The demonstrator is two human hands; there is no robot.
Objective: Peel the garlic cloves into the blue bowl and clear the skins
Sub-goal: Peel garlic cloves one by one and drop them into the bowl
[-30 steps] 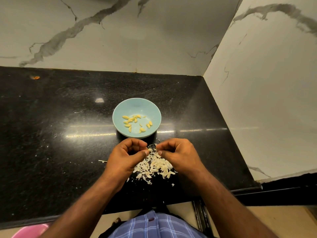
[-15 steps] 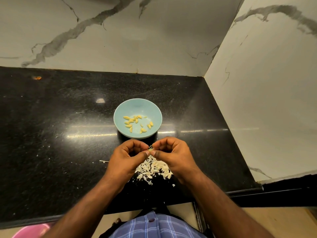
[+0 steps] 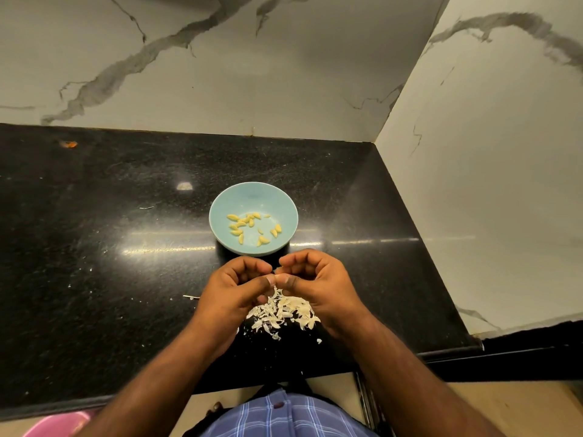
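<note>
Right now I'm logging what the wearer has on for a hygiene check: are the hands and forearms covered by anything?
No. The left hand and right hand are bare, with no gloves, rings or watch in sight, and both forearms show no sleeves. The only clothing visible is a blue checked shirt at the bottom edge.

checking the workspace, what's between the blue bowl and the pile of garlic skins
In the head view, both hands: the left hand and right hand meet thumb to thumb between the blue bowl and the skin pile.

Polished black speckled granite countertop [image 3: 94, 247] in a corner, white grey-veined marble walls [image 3: 284, 74] behind and right. Overhead light glare on stone. Beige floor [image 3: 504, 405] below.
</note>
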